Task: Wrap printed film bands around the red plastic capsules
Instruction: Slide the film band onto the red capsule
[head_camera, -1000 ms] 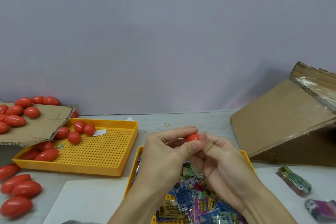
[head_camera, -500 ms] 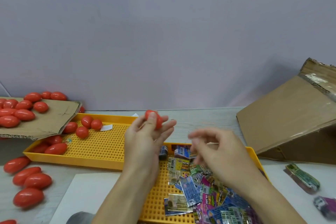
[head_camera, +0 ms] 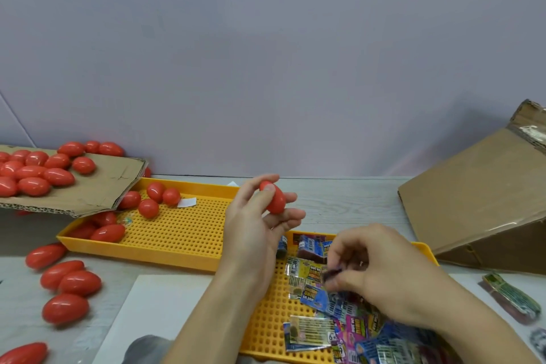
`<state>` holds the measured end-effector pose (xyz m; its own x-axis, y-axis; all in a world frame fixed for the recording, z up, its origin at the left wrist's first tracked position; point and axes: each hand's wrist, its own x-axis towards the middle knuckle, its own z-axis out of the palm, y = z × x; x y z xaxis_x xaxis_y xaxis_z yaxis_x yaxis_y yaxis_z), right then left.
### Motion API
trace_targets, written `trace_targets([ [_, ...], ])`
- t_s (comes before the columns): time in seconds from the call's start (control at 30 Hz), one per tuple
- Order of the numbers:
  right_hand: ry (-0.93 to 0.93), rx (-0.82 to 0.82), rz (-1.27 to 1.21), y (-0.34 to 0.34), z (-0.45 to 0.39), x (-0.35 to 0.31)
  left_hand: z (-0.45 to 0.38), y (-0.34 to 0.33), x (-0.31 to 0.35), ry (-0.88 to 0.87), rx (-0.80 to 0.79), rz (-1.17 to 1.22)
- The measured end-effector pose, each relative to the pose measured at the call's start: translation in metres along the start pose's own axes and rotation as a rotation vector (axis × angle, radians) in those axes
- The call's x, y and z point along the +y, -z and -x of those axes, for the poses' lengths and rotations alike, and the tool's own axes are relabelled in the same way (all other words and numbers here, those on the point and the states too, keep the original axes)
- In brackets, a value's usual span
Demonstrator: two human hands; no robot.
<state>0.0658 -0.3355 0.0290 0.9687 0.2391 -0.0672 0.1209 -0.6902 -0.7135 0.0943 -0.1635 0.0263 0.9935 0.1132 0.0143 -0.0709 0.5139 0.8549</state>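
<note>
My left hand (head_camera: 260, 216) holds a red capsule (head_camera: 276, 199) between thumb and fingers, raised above the table between the two yellow trays. My right hand (head_camera: 381, 272) is lower, over the near yellow tray (head_camera: 266, 331), its fingertips pinching a dark film band (head_camera: 332, 273) from the pile of printed film bands (head_camera: 331, 313) lying in that tray. The band is blurred and partly hidden by the fingers.
A far yellow tray (head_camera: 189, 233) holds several red capsules at its left end. A cardboard sheet (head_camera: 97, 186) with several capsules overhangs it. Loose capsules (head_camera: 71, 284) lie at the left. A tilted cardboard box (head_camera: 478, 201) stands right; wrapped capsules (head_camera: 511, 298) lie beside it.
My hands have separated. The left hand carried the capsule up and left, while the right hand dropped onto the film pile and pinched a band.
</note>
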Motion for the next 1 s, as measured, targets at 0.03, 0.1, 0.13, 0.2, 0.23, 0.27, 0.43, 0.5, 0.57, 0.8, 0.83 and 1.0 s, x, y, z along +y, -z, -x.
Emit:
trace_targets([
  [0.03, -0.004, 0.02, -0.049, 0.004, 0.0, 0.002, 0.0, -0.001, -0.001, 0.008, -0.028, -0.033],
  [0.1, -0.018, 0.047, -0.157, 0.012, 0.002, 0.005, 0.001, -0.001, -0.004, 0.022, -0.1, -0.123],
  [0.13, -0.025, 0.053, -0.201, 0.016, 0.003, 0.007, 0.001, -0.002, -0.005, 0.031, -0.143, -0.173],
  [0.2, -0.037, 0.016, -0.244, 0.023, 0.006, 0.009, 0.003, -0.004, -0.008, 0.05, -0.244, -0.284],
  [0.23, -0.044, -0.044, -0.242, 0.025, 0.007, 0.009, 0.003, -0.005, -0.01, 0.057, -0.295, -0.345],
  [0.27, -0.055, -0.118, -0.237, 0.026, 0.008, 0.008, 0.004, -0.006, -0.011, 0.065, -0.338, -0.399],
  [0.43, -0.06, -0.141, -0.224, 0.024, 0.008, 0.009, 0.008, -0.007, -0.012, 0.063, -0.415, -0.526],
  [0.5, -0.041, -0.036, -0.199, 0.028, 0.008, 0.01, 0.009, -0.007, -0.011, 0.062, -0.427, -0.537],
  [0.57, -0.029, 0.041, -0.266, 0.031, 0.009, 0.009, 0.011, -0.008, -0.009, 0.068, -0.449, -0.575],
  [0.8, 0.047, 0.142, -0.609, 0.028, 0.009, 0.006, 0.018, -0.013, -0.012, 0.087, -0.493, -0.699],
  [0.83, 0.061, 0.132, -0.605, 0.028, 0.009, 0.006, 0.018, -0.013, -0.011, 0.082, -0.491, -0.667],
  [1.0, 0.141, 0.174, -0.646, 0.028, 0.008, 0.006, 0.017, -0.015, -0.009, -0.014, -0.418, -0.612],
])
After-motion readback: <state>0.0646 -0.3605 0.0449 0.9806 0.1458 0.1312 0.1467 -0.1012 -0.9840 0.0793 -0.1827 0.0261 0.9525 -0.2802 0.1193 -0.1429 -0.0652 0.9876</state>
